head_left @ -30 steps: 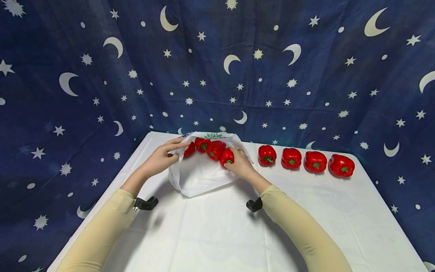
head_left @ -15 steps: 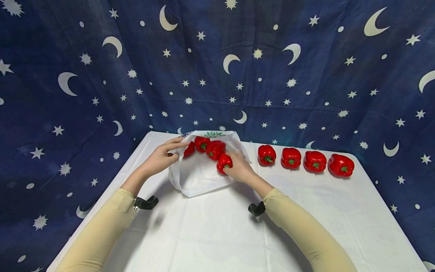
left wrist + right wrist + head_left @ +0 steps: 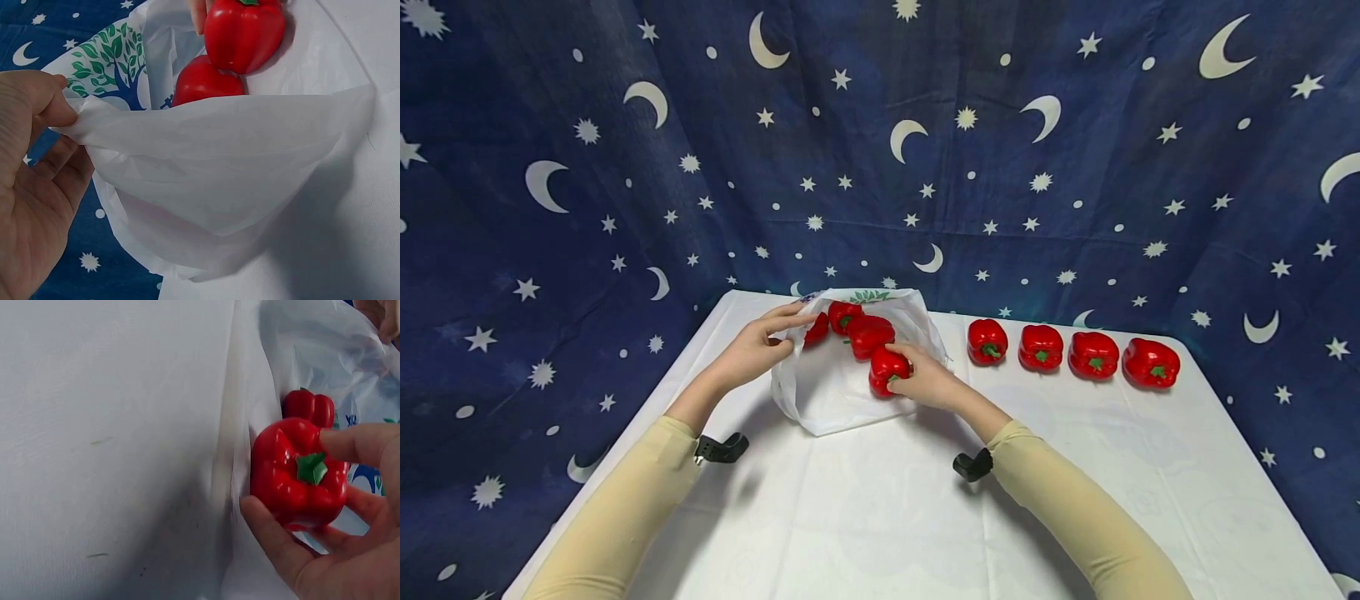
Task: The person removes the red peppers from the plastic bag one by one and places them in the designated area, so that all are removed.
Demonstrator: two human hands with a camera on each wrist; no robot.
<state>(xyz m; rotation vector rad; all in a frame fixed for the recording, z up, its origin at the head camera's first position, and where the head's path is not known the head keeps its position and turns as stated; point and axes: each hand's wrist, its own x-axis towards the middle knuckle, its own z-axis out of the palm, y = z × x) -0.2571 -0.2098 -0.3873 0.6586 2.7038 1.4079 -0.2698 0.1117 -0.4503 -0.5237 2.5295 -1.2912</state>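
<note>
A white plastic bag (image 3: pixel 835 408) with a green tree print lies on its side, its mouth facing me. My left hand (image 3: pixel 752 350) pinches the left edge of that mouth, thumb against fingers in the left wrist view, and holds it raised. Inside the mouth, my right hand (image 3: pixel 928 379) grips a red bell pepper (image 3: pixel 887 371), its green stem (image 3: pixel 311 469) showing between thumb and fingers in the right wrist view. Behind it in the bag are another bell pepper (image 3: pixel 871 335), one farther back (image 3: pixel 844 316), and one at the left (image 3: pixel 816 332) partly hidden by the bag's edge.
To the right of the bag, a row of several red bell peppers (image 3: pixel 1041 347) stands along the back of the white-covered table (image 3: pixel 880 517). A dark blue curtain (image 3: pixel 865 150) with moons and stars hangs behind and beside the table.
My right hand has drawn the bell pepper left and toward me, near the bag's mouth. The pepper behind it has turned and shifted slightly left. My left hand keeps its place.
</note>
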